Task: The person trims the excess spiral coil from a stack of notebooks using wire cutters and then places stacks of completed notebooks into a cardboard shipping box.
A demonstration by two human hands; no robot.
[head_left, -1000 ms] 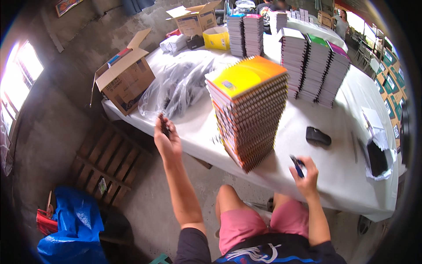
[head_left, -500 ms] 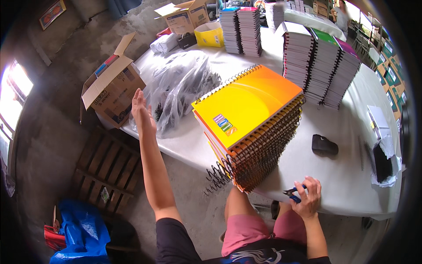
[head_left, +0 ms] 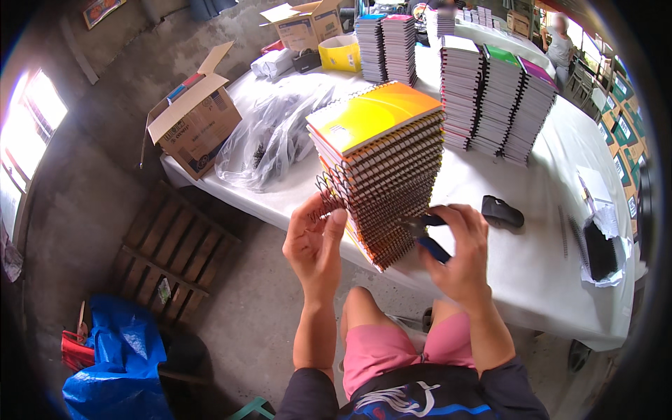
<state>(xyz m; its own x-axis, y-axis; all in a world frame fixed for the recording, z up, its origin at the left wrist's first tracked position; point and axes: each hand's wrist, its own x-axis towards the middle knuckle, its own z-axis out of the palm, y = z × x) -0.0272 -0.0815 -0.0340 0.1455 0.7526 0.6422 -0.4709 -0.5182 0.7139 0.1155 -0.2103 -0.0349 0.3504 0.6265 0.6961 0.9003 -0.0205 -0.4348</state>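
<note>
Gripping a loose end of wire coil at the stack's near corner, the left hand (head_left: 315, 241) pinches the springy metal between thumb and fingertips. The stack of spiral notebooks (head_left: 381, 168) stands tall on the white-clothed worktop (head_left: 532, 231), glossy orange-yellow cover on top, its ribbed dark spines facing the person. The right hand (head_left: 458, 252) is clenched around blue-handled pliers (head_left: 428, 238) held against those spines. Crinkled clear plastic bags (head_left: 269, 136) lie just beside the stack.

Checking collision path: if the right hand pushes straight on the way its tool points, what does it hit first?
Probably the wire spirals of the tilted notebook stack: the right hand aims its blue-handled tool left at them, apparently touching; depth unclear.
</note>
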